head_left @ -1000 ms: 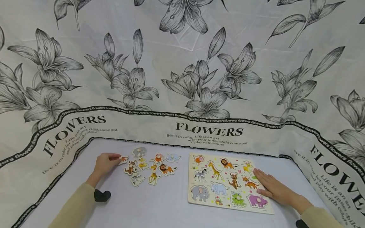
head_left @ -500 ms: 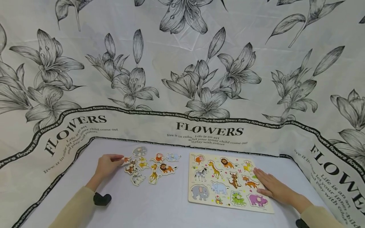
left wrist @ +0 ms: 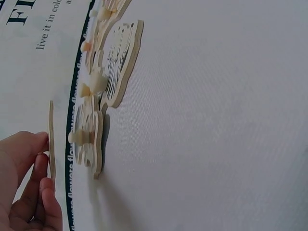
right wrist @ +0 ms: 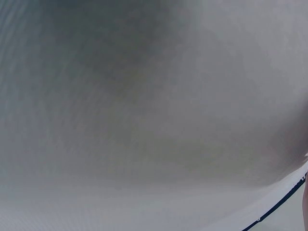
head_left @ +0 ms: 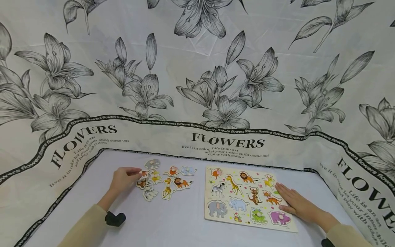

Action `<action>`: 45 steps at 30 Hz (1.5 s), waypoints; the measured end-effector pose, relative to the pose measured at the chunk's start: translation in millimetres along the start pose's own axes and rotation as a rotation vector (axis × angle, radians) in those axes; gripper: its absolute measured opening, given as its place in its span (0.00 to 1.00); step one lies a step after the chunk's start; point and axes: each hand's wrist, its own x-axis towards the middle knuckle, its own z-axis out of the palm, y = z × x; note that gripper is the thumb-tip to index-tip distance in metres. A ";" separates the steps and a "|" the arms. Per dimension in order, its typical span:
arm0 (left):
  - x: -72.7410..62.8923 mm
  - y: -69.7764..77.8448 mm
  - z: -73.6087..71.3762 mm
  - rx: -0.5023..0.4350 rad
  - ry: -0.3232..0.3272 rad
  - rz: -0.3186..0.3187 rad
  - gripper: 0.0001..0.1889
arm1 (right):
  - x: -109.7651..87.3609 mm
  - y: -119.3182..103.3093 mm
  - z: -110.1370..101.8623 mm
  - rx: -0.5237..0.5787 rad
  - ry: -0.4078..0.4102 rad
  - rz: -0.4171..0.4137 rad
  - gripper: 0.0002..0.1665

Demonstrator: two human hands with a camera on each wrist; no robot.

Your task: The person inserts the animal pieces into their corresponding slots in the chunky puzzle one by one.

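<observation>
My left hand (head_left: 124, 180) pinches an orange tiger puzzle piece (head_left: 143, 174) between thumb and fingertips, over the left side of a cluster of loose animal pieces. In the left wrist view the tiger piece (left wrist: 51, 118) appears edge-on, held above the table by the fingers. Close by lie the kangaroo piece (head_left: 142, 184), the yellow goat piece (head_left: 155, 177), the elephant piece (head_left: 152, 164) and the zebra piece (head_left: 150, 193). My right hand (head_left: 300, 204) rests with extended fingers on the right edge of the wooden puzzle board (head_left: 226, 216).
Giraffe (head_left: 167, 189), lion (head_left: 182, 183), monkey (head_left: 172, 171) and rhino (head_left: 189, 170) pieces lie to the right in the cluster. Knobs show on the board's frog (head_left: 258, 216) and hippo (head_left: 280, 218). A flower-printed cloth (head_left: 163, 137) hangs behind the white table.
My left hand has moved right with the tiger piece, which now overlaps the kangaroo piece in the head view. The right hand stays on the board.
</observation>
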 end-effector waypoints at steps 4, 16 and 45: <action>-2.2 5.5 5.6 -0.014 -0.001 0.006 0.13 | -1.4 0.5 0.9 -0.009 0.008 -0.006 0.43; -5.9 23.1 23.7 -0.063 -0.012 0.045 0.13 | -3.5 2.2 3.2 -0.041 0.044 -0.035 0.42; -8.7 71.4 89.7 -0.186 -0.022 0.145 0.07 | -1.7 2.7 3.3 -0.019 0.027 -0.011 0.43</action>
